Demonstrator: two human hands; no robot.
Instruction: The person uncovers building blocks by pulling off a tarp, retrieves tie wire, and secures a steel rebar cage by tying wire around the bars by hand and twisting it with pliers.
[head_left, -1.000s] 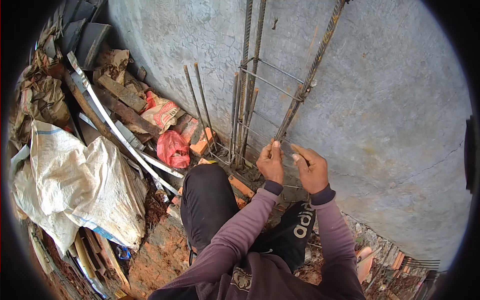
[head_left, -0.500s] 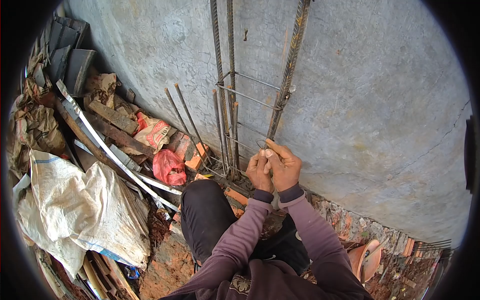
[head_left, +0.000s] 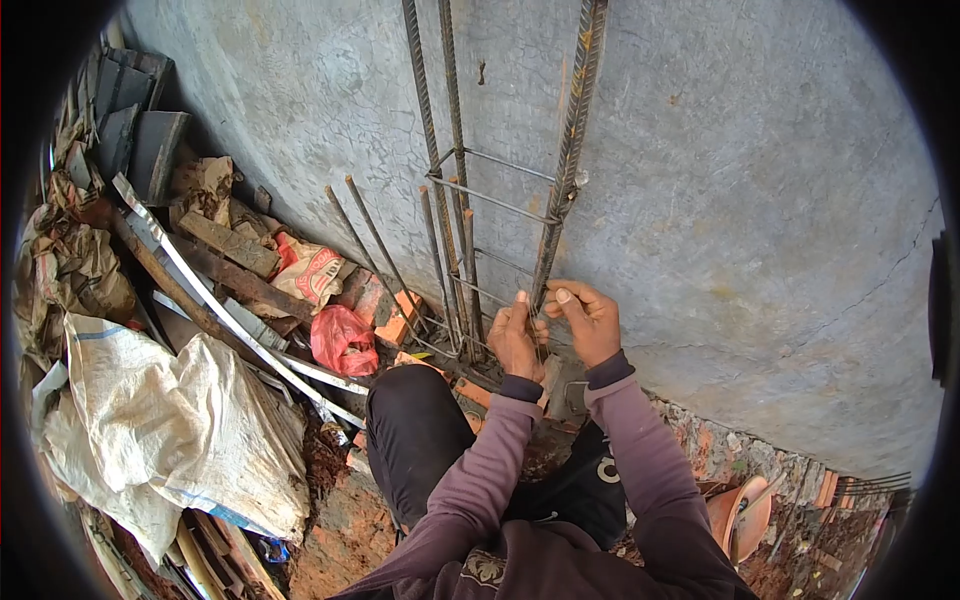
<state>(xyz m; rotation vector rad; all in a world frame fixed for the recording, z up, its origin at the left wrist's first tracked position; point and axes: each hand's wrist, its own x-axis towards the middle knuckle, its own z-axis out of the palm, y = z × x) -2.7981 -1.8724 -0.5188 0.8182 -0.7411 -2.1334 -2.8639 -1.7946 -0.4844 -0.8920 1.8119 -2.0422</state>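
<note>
My left hand (head_left: 516, 342) is closed, thumb up, on a thin strand of tie wire (head_left: 538, 325) just below and left of the right-hand rebar (head_left: 566, 150). My right hand (head_left: 588, 322) pinches at the wire beside the lower part of that same bar, its fingertips close to the steel. The two hands are slightly apart. Square wire stirrups (head_left: 505, 198) join this upright bar to two more ribbed bars (head_left: 448, 110) on the left. How the wire runs between my fingers is partly hidden.
A grey plastered wall (head_left: 740, 200) rises right behind the bars. Short rebar stubs (head_left: 375, 235) stick up at the left. Scrap wood, a red plastic bag (head_left: 343, 340) and a white woven sack (head_left: 200, 420) lie further left. An orange bucket (head_left: 738, 518) sits at lower right.
My hands were pressed together with a wire loop above the fingers; now they have parted, the left lower and the right slightly to the right. The camera view has shifted a little.
</note>
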